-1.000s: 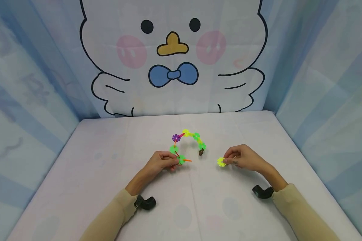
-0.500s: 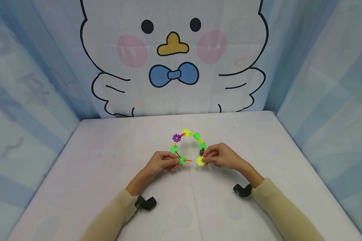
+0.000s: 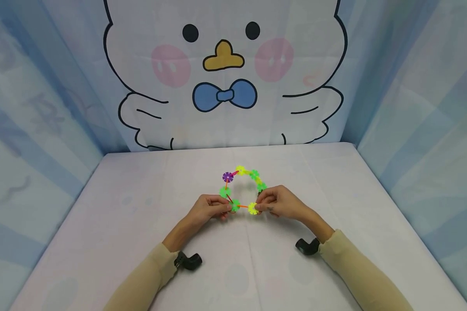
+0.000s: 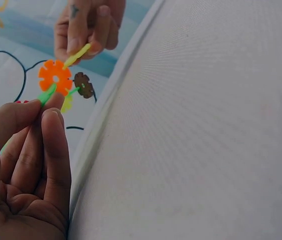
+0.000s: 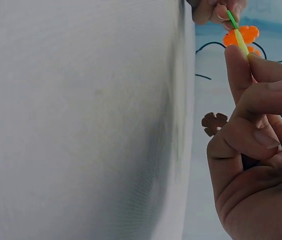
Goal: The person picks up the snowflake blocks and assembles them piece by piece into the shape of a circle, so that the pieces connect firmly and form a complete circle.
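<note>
An arc of notched plastic snowflake discs, with a purple disc (image 3: 227, 177) and several green and yellow ones, curves over the table beyond the hands. My left hand (image 3: 211, 207) pinches the green disc (image 3: 235, 205) at the arc's near left end. From it an orange disc (image 4: 46, 79) sticks out edge-on toward the right. Between thumb and fingertips my right hand (image 3: 283, 203) holds a yellow disc (image 3: 252, 208), its edge right at the orange disc's rim. A brown disc (image 5: 212, 122) at the arc's other end is mostly hidden behind the right hand in the head view.
The white-covered table (image 3: 148, 181) stretches around the hands. Behind it hangs a curtain (image 3: 223, 125) with a cartoon bird, and blue-white curtains close both sides. Black wrist cameras (image 3: 188, 261) sit at the sleeve cuffs.
My right hand has moved left with the yellow disc, from well right of the arc up to the orange disc's rim. The left hand has stayed in place.
</note>
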A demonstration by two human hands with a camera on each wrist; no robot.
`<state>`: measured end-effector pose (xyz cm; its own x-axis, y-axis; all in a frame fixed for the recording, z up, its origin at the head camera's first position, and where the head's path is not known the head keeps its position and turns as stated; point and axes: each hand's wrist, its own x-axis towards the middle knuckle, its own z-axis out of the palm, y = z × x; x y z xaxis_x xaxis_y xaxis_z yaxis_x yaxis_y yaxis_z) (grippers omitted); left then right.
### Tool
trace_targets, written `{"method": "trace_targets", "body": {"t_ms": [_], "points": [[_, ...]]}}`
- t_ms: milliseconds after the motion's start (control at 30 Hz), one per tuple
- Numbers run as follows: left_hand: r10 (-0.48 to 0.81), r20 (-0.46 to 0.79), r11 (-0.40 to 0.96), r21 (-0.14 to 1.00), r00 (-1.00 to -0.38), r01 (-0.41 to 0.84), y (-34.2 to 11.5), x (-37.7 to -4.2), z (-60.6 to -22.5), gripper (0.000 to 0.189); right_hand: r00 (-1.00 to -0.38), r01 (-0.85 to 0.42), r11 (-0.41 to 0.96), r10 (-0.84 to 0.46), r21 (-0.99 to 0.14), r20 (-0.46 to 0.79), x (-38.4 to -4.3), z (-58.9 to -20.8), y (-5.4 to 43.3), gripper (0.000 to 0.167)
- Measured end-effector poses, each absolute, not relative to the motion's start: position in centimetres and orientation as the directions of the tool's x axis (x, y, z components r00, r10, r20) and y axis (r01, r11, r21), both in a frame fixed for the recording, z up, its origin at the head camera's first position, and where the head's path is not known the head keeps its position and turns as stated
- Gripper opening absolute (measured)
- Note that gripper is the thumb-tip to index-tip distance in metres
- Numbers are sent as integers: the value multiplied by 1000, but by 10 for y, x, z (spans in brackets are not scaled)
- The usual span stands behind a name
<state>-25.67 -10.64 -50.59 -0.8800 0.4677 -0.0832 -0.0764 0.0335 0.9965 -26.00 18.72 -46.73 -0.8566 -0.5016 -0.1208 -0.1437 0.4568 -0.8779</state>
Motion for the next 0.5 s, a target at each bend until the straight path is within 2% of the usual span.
{"method": "trace_targets", "body": {"t_ms": [500], "points": [[472,-87,47,996,-877,-74,-106,-257,-505,21,-871,-135,434,-481,-891,-102,-257,-469,182,16]]}}
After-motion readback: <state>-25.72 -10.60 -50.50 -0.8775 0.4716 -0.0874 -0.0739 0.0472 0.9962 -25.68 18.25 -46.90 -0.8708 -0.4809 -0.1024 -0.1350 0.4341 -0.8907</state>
